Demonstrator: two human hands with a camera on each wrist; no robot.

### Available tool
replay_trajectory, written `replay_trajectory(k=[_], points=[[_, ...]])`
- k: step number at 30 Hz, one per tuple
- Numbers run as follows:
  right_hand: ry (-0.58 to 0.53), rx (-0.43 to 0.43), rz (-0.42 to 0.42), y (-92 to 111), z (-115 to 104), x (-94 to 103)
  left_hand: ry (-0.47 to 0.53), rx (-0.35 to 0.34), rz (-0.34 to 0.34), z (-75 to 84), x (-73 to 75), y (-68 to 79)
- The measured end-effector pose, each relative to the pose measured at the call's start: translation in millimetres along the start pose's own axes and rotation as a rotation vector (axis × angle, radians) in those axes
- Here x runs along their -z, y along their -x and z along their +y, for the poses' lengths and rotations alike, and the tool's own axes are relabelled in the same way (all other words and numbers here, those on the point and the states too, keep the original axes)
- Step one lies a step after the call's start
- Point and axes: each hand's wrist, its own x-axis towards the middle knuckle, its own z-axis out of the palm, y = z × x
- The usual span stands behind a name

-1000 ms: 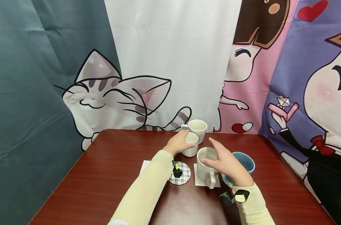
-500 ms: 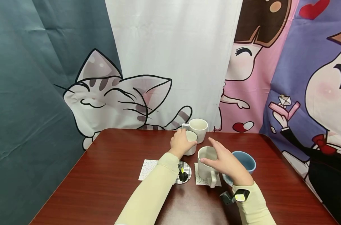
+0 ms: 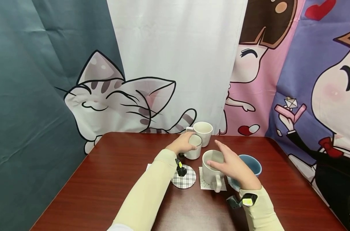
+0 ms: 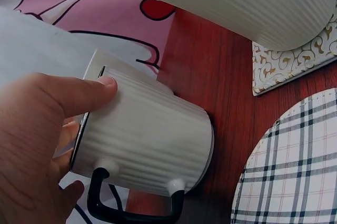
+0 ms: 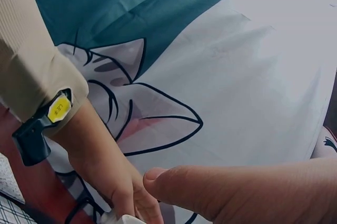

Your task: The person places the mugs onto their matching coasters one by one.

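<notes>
My left hand (image 3: 180, 143) holds a ribbed white mug (image 3: 194, 152) by its rim. In the left wrist view the thumb lies on the outer wall of this mug (image 4: 150, 129), just below the thin black rim, while the other fingers are partly hidden behind it. Its black handle (image 4: 134, 216) sticks out on the near side. My right hand (image 3: 234, 166) has its fingers stretched and thumb spread, over and beside a larger ribbed white mug (image 3: 208, 173) that stands on a square patterned coaster (image 3: 204, 184).
Behind the held mug stands a plain white mug (image 3: 205, 134). A blue cup (image 3: 254, 166) sits right of my right hand, near a light blue coaster (image 3: 232, 183). A round plaid coaster (image 3: 188, 179) lies under my left forearm, partly covering the view of another coaster (image 3: 148, 166).
My left hand swings right, then back left, and the mug turns so that its black handle now shows at the left. The right hand stays nearly where it was.
</notes>
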Motion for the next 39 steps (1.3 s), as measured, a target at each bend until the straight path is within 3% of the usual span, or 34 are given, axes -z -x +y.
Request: replay_trajectory(k=[6,16,23,30,34,39], points=[[0.001,-0.001,-0.007,0,-2,0.1,-0.039,0.057,0.08,1.2,-5.1,-1.7],[-0.003,0.0,-0.01,-1,-1,-0.6,-0.015,0.284,0.354,16.6,-25.1,-3.4],[0.002,0.009,-0.009,-2,-4,0.9,0.004,0.291,0.442,16.1,-32.3,0.9],[-0.005,-0.019,-0.028,-1,-4,-0.3,0.159,0.255,0.441,2.2,-36.5,12.6],[-0.007,-0.027,-0.031,0,-2,-1.4,0.217,0.354,0.398,-2.5,-34.6,24.2],[-0.011,-0.018,-0.017,0,-2,-0.8,0.178,0.479,0.251,-3.8,-31.0,37.0]])
